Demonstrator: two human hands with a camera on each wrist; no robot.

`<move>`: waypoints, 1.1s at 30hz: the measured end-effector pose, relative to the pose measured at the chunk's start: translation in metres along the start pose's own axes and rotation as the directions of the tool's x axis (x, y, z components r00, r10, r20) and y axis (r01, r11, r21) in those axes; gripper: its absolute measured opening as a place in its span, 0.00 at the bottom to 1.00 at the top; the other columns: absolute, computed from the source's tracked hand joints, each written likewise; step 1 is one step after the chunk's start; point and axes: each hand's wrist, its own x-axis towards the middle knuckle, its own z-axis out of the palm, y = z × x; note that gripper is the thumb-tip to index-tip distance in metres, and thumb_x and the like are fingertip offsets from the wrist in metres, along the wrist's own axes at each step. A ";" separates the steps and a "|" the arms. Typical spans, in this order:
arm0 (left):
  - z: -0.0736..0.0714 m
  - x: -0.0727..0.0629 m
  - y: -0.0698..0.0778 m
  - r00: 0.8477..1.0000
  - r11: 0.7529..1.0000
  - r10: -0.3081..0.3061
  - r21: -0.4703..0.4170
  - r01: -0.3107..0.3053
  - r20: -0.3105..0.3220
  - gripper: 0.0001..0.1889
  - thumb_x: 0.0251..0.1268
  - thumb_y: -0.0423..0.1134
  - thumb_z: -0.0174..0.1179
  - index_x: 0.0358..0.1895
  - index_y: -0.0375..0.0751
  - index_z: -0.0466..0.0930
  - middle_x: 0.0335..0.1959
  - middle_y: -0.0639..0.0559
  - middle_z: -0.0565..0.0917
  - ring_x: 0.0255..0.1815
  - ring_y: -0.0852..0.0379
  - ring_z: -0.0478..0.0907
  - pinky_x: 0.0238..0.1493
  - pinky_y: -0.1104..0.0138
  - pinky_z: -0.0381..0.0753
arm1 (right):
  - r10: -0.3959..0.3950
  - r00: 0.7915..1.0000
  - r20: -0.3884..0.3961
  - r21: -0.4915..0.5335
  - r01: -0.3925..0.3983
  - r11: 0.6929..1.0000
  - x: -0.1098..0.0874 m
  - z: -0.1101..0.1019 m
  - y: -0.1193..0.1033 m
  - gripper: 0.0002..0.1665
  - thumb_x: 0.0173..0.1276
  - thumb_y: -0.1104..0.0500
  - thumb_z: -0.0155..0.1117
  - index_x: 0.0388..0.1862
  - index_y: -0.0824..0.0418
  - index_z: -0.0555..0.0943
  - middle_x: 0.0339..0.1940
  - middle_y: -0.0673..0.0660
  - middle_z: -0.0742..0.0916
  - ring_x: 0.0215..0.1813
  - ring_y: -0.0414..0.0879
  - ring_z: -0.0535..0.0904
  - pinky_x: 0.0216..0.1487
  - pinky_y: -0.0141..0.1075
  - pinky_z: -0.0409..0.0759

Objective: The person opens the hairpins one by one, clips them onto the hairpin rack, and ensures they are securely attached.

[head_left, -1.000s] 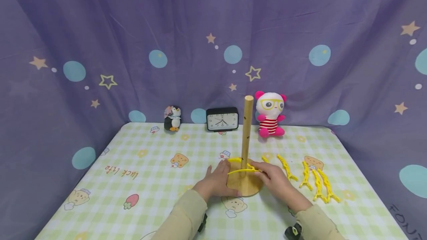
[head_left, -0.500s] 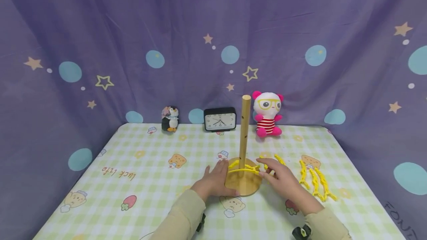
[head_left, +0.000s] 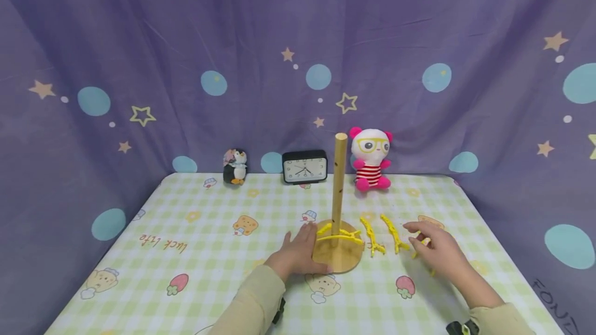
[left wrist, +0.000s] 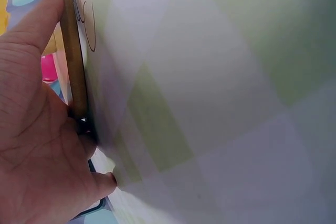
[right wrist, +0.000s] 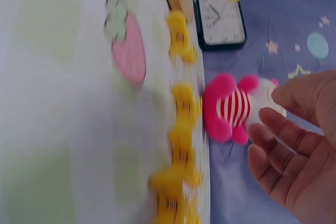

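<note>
In the head view my left hand (head_left: 299,253) grips the left rim of a round wooden base (head_left: 343,261), thumb at the front edge. The left wrist view shows the thumb against the base's edge (left wrist: 73,51). A wooden pole (head_left: 338,190) with small dark holes stands upright on the base. Beside the pole, low over the base, lie yellow branch-shaped plastic pieces (head_left: 342,239); whether they are fastened cannot be told. My right hand (head_left: 440,249), fingers loosely bent, hovers over more yellow branch-shaped pieces (right wrist: 182,103) at the right, partly hiding them. It holds nothing.
Two yellow pieces (head_left: 395,234) lie between the base and my right hand. At the back stand a penguin figure (head_left: 235,167), a black alarm clock (head_left: 304,167) and a pink-and-white panda toy (head_left: 370,159). A purple curtain (head_left: 261,30) hangs behind the checked tablecloth (head_left: 195,273).
My right hand has let go of the yellow piece at the pole and moved right, over the loose pieces. My left hand stays on the base. The head view has shifted slightly.
</note>
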 end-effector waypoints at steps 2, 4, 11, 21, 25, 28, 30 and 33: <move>0.000 0.001 0.000 1.000 1.000 -0.001 -0.001 0.001 0.000 0.62 0.49 0.71 0.64 0.79 0.39 0.43 0.80 0.46 0.46 0.79 0.51 0.42 0.75 0.46 0.39 | 0.031 0.999 0.006 -0.025 -0.031 0.999 -0.006 -0.008 0.007 0.19 0.66 0.68 0.62 0.55 0.61 0.81 0.51 0.58 0.84 0.41 0.46 0.79 0.35 0.38 0.78; 0.000 0.001 0.000 1.000 1.000 -0.001 -0.003 0.001 -0.001 0.62 0.49 0.71 0.64 0.79 0.39 0.43 0.80 0.46 0.46 0.79 0.50 0.42 0.75 0.46 0.39 | 0.070 0.997 0.014 -0.060 -0.069 0.996 -0.011 -0.014 0.014 0.20 0.64 0.70 0.61 0.55 0.63 0.80 0.50 0.58 0.83 0.42 0.49 0.79 0.37 0.41 0.78; 0.000 0.000 0.000 1.000 1.000 0.001 0.001 -0.001 0.006 0.62 0.50 0.71 0.64 0.79 0.40 0.42 0.80 0.46 0.45 0.79 0.51 0.41 0.75 0.46 0.39 | 0.196 0.979 0.060 -0.147 -0.186 0.972 -0.026 -0.030 0.038 0.13 0.60 0.64 0.67 0.45 0.63 0.81 0.44 0.59 0.83 0.39 0.50 0.79 0.33 0.42 0.75; -0.002 0.000 0.001 1.000 1.000 -0.001 0.010 0.001 0.011 0.60 0.52 0.69 0.64 0.79 0.39 0.42 0.80 0.46 0.44 0.79 0.51 0.40 0.75 0.46 0.38 | 0.306 0.944 0.120 -0.209 -0.277 0.938 -0.042 -0.034 0.060 0.15 0.55 0.57 0.73 0.37 0.62 0.78 0.38 0.59 0.84 0.35 0.50 0.80 0.36 0.48 0.78; -0.002 0.000 0.001 1.000 1.000 0.000 0.003 -0.001 0.013 0.60 0.52 0.68 0.64 0.79 0.39 0.41 0.80 0.45 0.44 0.79 0.50 0.40 0.75 0.46 0.37 | 0.319 0.942 0.107 -0.208 -0.293 0.933 -0.046 -0.032 0.061 0.20 0.55 0.56 0.73 0.39 0.65 0.76 0.36 0.60 0.84 0.36 0.53 0.80 0.37 0.50 0.77; -0.002 0.000 0.001 1.000 1.000 0.002 -0.008 -0.002 0.014 0.60 0.52 0.68 0.64 0.79 0.39 0.41 0.80 0.45 0.44 0.79 0.50 0.40 0.75 0.46 0.36 | 0.358 0.926 0.123 -0.207 -0.328 0.921 -0.047 -0.033 0.060 0.25 0.58 0.54 0.71 0.44 0.70 0.73 0.36 0.62 0.84 0.38 0.58 0.81 0.39 0.53 0.76; -0.002 0.000 0.001 1.000 1.000 0.002 -0.014 -0.002 0.014 0.60 0.52 0.68 0.65 0.79 0.39 0.41 0.80 0.45 0.44 0.79 0.51 0.40 0.75 0.46 0.36 | 0.384 0.912 0.142 -0.216 -0.350 0.911 -0.047 -0.033 0.061 0.27 0.59 0.53 0.70 0.46 0.73 0.72 0.36 0.63 0.84 0.39 0.60 0.81 0.39 0.54 0.76; 0.001 0.002 -0.001 1.000 1.000 -0.004 -0.009 0.004 0.016 0.61 0.52 0.69 0.64 0.79 0.40 0.40 0.80 0.47 0.43 0.79 0.52 0.38 0.75 0.46 0.35 | 0.417 0.893 0.167 -0.241 -0.373 0.896 -0.046 -0.034 0.062 0.27 0.61 0.53 0.68 0.47 0.74 0.73 0.36 0.64 0.84 0.40 0.61 0.80 0.39 0.54 0.76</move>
